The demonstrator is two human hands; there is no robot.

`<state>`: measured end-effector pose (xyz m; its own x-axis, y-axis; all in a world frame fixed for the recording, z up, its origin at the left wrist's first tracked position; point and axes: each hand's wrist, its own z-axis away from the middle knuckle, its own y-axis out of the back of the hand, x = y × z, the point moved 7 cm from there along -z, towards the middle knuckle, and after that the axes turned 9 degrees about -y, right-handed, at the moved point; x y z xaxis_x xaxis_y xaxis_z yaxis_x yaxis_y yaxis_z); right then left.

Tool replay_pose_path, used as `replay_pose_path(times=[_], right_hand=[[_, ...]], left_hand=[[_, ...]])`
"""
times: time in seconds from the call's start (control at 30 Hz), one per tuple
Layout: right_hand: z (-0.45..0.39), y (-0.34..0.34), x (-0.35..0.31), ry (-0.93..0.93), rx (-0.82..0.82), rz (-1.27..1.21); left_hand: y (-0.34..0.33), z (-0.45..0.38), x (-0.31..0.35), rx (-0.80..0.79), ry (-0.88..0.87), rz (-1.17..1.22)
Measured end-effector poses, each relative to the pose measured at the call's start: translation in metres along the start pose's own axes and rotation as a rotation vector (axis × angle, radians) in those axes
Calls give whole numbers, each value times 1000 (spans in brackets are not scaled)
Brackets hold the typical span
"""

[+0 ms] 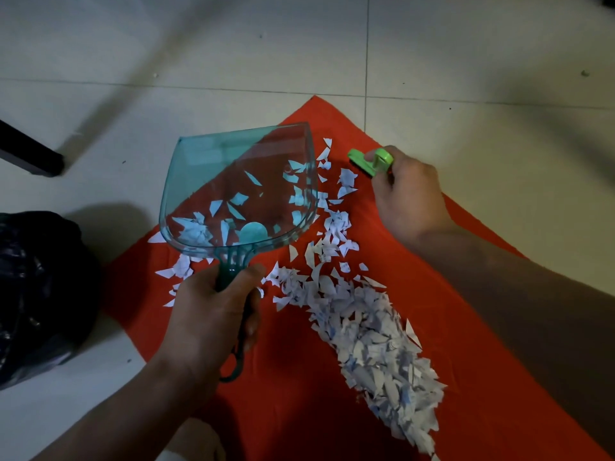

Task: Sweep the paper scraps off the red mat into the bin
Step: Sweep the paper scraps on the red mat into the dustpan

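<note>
A red mat point(472, 327) lies on the tiled floor. White paper scraps point(372, 344) form a long heap on it, running from the centre towards the lower right, with loose bits further up. My left hand point(213, 314) grips the handle of a clear teal dustpan point(239, 191), which is raised and tilted over the mat's left part; several scraps lie inside it. My right hand point(406, 197) holds a small green brush point(371, 161) against the mat near its far corner, just beyond the loose scraps.
A black bin bag point(36, 294) sits on the floor at the left, beside the mat's edge. A dark furniture leg point(30, 154) stands at the far left. Pale floor tiles point(432, 44) surround the mat.
</note>
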<state>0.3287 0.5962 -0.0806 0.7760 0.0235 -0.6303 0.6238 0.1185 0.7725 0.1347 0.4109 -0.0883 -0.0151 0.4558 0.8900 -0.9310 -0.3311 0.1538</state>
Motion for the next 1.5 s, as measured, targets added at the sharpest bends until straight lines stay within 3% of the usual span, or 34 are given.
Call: replay_pose_path(times=[0.17,0.37,0.67,0.8,1.03,1.27,1.5], right_hand=[[9,-8,-6,33,-123,-28],[1,8,-7,47,7,-18],[17,-13,-15,67,-163,-50],[12,-8,-13,58,-81,-115],[-13,-11,-21,42,13,-4],[-1,-22,-27,77,-166,-62],[-17,-6,-33,67,33,-143]], left_hand=[[3,-2,1,29,1,22],[9,-2,0,57,0,6],[1,-3,6,23,2,0],[-1,-5,8,23,-1,8],[0,-8,7,28,16,30],[7,-11,7,83,21,66],[8,-15,13,94,11,67]])
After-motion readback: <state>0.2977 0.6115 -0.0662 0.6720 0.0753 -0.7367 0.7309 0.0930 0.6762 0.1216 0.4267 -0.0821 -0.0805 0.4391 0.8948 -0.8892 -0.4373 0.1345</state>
